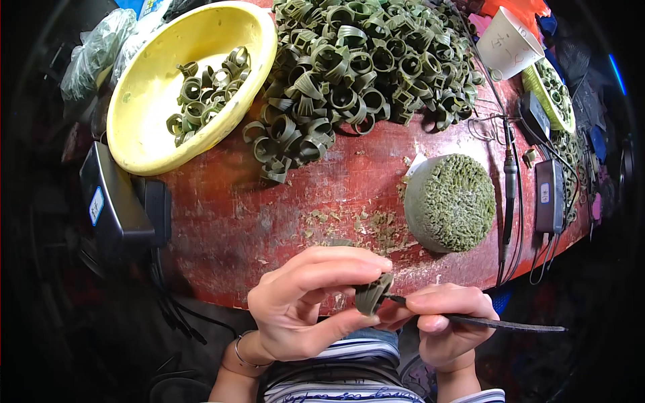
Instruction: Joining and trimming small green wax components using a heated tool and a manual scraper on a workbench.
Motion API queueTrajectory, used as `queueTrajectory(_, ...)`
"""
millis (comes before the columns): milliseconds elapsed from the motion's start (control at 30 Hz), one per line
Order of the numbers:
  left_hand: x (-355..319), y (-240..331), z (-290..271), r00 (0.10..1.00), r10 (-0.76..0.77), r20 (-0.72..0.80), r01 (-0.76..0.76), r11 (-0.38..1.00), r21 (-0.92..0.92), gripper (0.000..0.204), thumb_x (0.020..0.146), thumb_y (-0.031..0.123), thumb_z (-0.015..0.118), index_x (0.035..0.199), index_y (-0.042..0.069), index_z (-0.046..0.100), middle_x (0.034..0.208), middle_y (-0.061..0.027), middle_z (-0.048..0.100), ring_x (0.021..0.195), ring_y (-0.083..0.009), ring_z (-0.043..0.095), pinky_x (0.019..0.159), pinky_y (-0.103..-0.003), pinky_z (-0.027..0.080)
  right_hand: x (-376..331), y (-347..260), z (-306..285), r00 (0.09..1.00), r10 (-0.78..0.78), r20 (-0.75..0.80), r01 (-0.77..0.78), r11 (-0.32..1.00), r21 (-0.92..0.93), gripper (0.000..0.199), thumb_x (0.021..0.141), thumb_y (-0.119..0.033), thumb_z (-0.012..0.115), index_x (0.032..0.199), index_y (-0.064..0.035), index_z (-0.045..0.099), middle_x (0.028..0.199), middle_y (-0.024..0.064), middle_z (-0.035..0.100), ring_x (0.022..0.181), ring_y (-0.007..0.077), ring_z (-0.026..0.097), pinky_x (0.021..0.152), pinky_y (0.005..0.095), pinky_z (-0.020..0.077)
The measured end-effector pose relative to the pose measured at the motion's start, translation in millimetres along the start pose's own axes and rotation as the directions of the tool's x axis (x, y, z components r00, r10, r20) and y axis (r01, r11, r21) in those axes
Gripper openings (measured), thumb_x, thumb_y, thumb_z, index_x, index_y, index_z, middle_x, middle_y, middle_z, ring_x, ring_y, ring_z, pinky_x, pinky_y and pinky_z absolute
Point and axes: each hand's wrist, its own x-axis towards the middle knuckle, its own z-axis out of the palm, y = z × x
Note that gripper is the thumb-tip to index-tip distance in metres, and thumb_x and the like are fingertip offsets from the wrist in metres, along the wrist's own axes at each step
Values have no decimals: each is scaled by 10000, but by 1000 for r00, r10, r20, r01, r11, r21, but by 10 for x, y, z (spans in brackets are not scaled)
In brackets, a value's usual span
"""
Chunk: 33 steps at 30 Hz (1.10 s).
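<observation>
Near the table's front edge, my left hand [292,302] pinches a small dark green ring-like piece [371,295] with ribbed sides between thumb and fingertips. My right hand [453,319] grips a slim black hand tool [504,324] like a pen. Its narrow end points left and meets the side of the piece; whether it is a blade or a point is too small to tell. The tool's far end sticks out to the right past my hand. Beyond my hands, green shavings [363,221] lie scattered on the red table [228,221].
A large heap of similar green rings [376,60] covers the far middle. At left, a yellow basin [131,114] holds several more. To the right are a round green block with a rough top [450,201], cables [509,195], a dark box [549,195] and a white cup [507,47].
</observation>
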Motion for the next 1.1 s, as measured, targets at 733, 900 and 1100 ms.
queueTrajectory(733, -56, -60, -41, 965, -200, 171, 257, 851, -458, 378, 800, 15, 599, 1133, -94, 456, 1081, -164, 489, 989, -202, 529, 861, -321, 461, -101, 26, 34, 991, 53, -125, -35, 990, 137, 142, 822, -70, 587, 921, 28, 560, 740, 151, 648, 640, 233, 648, 593, 312, 531)
queueTrajectory(900, -32, -59, -6, 960, -238, 145, 279, 838, -469, 393, 808, 84, 617, 1127, -89, 467, 1070, -149, 493, 949, -171, 526, 831, -300, 463, -71, -6, -39, 998, 47, -34, -42, 991, 126, 138, 810, -52, 596, 915, 32, 565, 726, 153, 645, 627, 231, 646, 565, 311, 528)
queueTrajectory(1100, -31, -71, 14, 950, -234, 206, 302, 856, -420, 349, 822, 112, 607, 1103, -68, 505, 1005, -106, 504, 891, -134, 528, 740, -243, 464, -28, -77, 72, 984, 108, -142, -112, 994, -17, 293, 841, -307, 569, 814, -23, 505, 637, 120, 593, 516, 158, 582, 442, 232, 470)
